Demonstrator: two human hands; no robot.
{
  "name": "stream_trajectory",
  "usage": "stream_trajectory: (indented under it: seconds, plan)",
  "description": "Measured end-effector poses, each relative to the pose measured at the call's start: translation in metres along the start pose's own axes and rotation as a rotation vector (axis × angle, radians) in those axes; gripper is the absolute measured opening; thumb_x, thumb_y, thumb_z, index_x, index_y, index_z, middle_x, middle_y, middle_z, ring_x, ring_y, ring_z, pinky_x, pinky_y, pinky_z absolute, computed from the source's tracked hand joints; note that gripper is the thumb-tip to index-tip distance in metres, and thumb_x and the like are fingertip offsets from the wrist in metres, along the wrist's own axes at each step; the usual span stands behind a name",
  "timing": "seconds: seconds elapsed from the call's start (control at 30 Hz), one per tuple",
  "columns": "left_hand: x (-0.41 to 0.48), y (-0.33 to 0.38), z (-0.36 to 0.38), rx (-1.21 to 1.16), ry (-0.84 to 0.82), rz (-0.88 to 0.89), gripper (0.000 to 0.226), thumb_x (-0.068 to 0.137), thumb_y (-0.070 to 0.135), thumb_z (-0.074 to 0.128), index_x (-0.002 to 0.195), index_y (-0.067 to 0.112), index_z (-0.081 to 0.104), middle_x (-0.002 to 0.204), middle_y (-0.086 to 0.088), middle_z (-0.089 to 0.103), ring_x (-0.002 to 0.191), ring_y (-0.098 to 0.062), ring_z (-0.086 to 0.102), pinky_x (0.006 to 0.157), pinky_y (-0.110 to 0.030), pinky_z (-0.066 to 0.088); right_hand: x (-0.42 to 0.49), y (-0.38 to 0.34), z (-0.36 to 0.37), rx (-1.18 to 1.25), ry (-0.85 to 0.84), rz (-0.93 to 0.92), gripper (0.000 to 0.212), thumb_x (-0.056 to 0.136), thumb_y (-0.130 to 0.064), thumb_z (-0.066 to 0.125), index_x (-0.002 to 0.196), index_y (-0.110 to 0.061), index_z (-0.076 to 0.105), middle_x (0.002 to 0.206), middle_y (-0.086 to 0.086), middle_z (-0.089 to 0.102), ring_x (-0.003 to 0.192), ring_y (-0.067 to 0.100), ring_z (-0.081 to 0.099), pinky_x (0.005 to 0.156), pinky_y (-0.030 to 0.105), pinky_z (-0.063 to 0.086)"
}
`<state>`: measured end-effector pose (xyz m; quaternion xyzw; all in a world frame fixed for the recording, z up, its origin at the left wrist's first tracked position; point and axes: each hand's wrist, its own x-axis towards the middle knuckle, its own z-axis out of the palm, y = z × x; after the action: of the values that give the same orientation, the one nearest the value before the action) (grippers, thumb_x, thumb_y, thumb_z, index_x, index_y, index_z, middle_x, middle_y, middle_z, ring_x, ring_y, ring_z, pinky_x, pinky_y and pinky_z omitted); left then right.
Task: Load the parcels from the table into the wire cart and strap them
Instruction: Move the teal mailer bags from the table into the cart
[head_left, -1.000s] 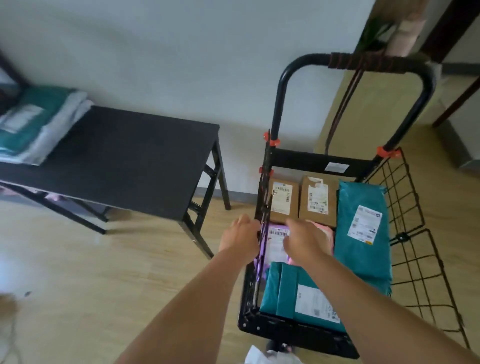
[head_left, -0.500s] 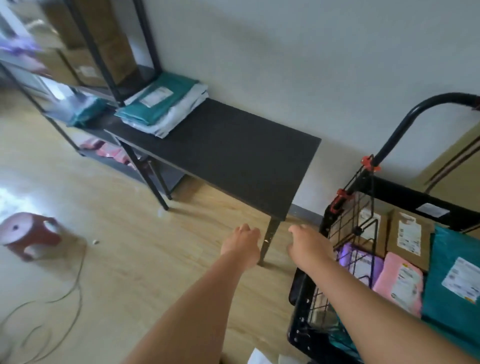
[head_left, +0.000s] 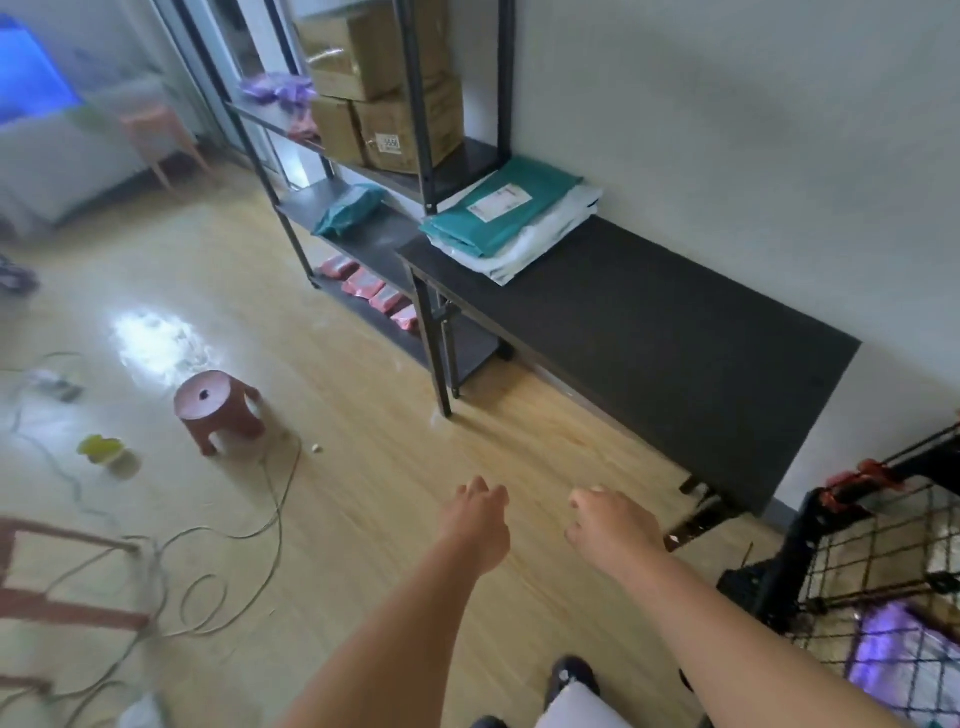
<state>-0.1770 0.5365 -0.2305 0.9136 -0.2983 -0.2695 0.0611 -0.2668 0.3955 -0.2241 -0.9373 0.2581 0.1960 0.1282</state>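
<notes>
ok, both hands are out front over the wood floor, well short of the parcels. left hand (head_left: 478, 525): fingers loosely curled, holding nothing. right hand (head_left: 613, 530): same loose curl, nothing in it. neither touches the counter or the cart.

parcels on the black counter (head_left: 675, 338) sit in one stack at its far end, near the wall: teal mailer (head_left: 488, 223) with a white label on top, white mailers (head_left: 556, 234) under it.

wire cart (head_left: 857, 561) is at the right edge of view, just past the counter's near end, only partly in frame. purple parcel (head_left: 883, 654) shows through its mesh. red clip (head_left: 857, 480) on its top corner.

shelf rack (head_left: 415, 130) beyond the counter carries cardboard boxes (head_left: 384, 104), with pink packets (head_left: 374, 293) on the bottom shelf. red stool (head_left: 218, 410) and a loose cable (head_left: 270, 499) lie on the floor to the left.
</notes>
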Motion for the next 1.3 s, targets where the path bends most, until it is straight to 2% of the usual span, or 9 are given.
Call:
stream_trajectory:
  seconds: [0.13, 0.3, 0.47, 0.67, 0.77, 0.87, 0.97, 1.17, 1.3]
  plan:
    - [0.017, -0.017, -0.015, -0.015, 0.013, -0.034, 0.045, 0.097, 0.019, 0.048, 0.142, 0.020, 0.044, 0.139, -0.006, 0.043, 0.123, -0.025, 0.045, 0.098, -0.038, 0.045, 0.030, -0.017, -0.011, 0.015, 0.006, -0.024, 0.033, 0.099, -0.034, 0.049, 0.130, -0.025, 0.053, 0.126, -0.004, 0.057, 0.110, 0.017, 0.056, 0.086, 0.031, 0.050]
    - [0.060, -0.035, -0.047, -0.052, 0.037, -0.073, 0.045, 0.098, 0.023, 0.049, 0.142, 0.019, 0.044, 0.140, -0.006, 0.044, 0.125, -0.026, 0.045, 0.101, -0.038, 0.044, 0.083, -0.036, -0.037, 0.009, -0.013, -0.047, 0.035, 0.100, -0.036, 0.048, 0.132, -0.025, 0.052, 0.129, -0.003, 0.055, 0.114, 0.018, 0.054, 0.091, 0.035, 0.050]
    - [0.123, -0.044, -0.098, -0.060, 0.078, -0.082, 0.044, 0.098, 0.025, 0.050, 0.141, 0.018, 0.045, 0.142, -0.007, 0.044, 0.130, -0.027, 0.043, 0.106, -0.040, 0.040, 0.154, -0.046, -0.086, 0.026, 0.024, -0.055, 0.033, 0.100, -0.038, 0.047, 0.128, -0.024, 0.054, 0.126, -0.002, 0.057, 0.113, 0.019, 0.056, 0.091, 0.037, 0.050]
    - [0.194, -0.042, -0.140, -0.059, 0.103, -0.095, 0.044, 0.098, 0.023, 0.048, 0.142, 0.019, 0.044, 0.138, -0.008, 0.046, 0.128, -0.026, 0.044, 0.104, -0.036, 0.040, 0.223, -0.049, -0.134, 0.088, 0.014, -0.078, 0.032, 0.099, -0.039, 0.046, 0.127, -0.024, 0.053, 0.124, -0.004, 0.053, 0.110, 0.018, 0.055, 0.086, 0.032, 0.045]
    - [0.223, -0.040, -0.149, -0.075, 0.112, -0.105, 0.043, 0.098, 0.024, 0.048, 0.140, 0.019, 0.045, 0.137, -0.007, 0.047, 0.127, -0.026, 0.044, 0.104, -0.035, 0.039, 0.261, -0.051, -0.151, 0.225, 0.007, -0.032, 0.029, 0.097, -0.039, 0.050, 0.121, -0.025, 0.058, 0.122, -0.006, 0.059, 0.109, 0.016, 0.057, 0.081, 0.029, 0.045]
    - [0.240, -0.042, -0.149, -0.070, 0.067, -0.119, 0.042, 0.099, 0.023, 0.046, 0.141, 0.019, 0.044, 0.139, -0.006, 0.047, 0.128, -0.026, 0.042, 0.104, -0.034, 0.037, 0.288, -0.054, -0.161, 0.449, -0.026, 0.021, 0.023, 0.096, -0.038, 0.054, 0.110, -0.023, 0.062, 0.112, -0.007, 0.065, 0.100, 0.014, 0.059, 0.082, 0.029, 0.048]
    - [0.258, -0.046, -0.156, -0.057, 0.046, -0.122, 0.042, 0.100, 0.025, 0.046, 0.141, 0.019, 0.045, 0.139, -0.005, 0.049, 0.129, -0.025, 0.043, 0.104, -0.034, 0.037, 0.307, -0.057, -0.170, 0.511, -0.049, 0.024, 0.022, 0.097, -0.037, 0.055, 0.110, -0.022, 0.063, 0.105, -0.008, 0.063, 0.093, 0.011, 0.057, 0.076, 0.026, 0.044]
    - [0.314, -0.050, -0.193, -0.179, 0.146, -0.154, 0.028, 0.096, 0.019, 0.046, 0.122, 0.021, 0.056, 0.120, -0.003, 0.055, 0.112, -0.023, 0.054, 0.090, -0.035, 0.048, 0.353, -0.064, -0.192, 0.570, -0.026, 0.076, 0.019, 0.096, -0.035, 0.055, 0.110, -0.023, 0.062, 0.099, -0.009, 0.060, 0.089, 0.010, 0.057, 0.071, 0.025, 0.045]
    - [0.358, -0.057, -0.216, -0.177, 0.157, -0.102, 0.026, 0.096, 0.022, 0.046, 0.121, 0.020, 0.056, 0.116, 0.000, 0.053, 0.106, -0.020, 0.053, 0.086, -0.035, 0.050, 0.389, -0.072, -0.203, 0.597, -0.004, 0.128, 0.014, 0.097, -0.033, 0.053, 0.106, -0.025, 0.060, 0.099, -0.009, 0.058, 0.090, 0.011, 0.058, 0.074, 0.027, 0.050]
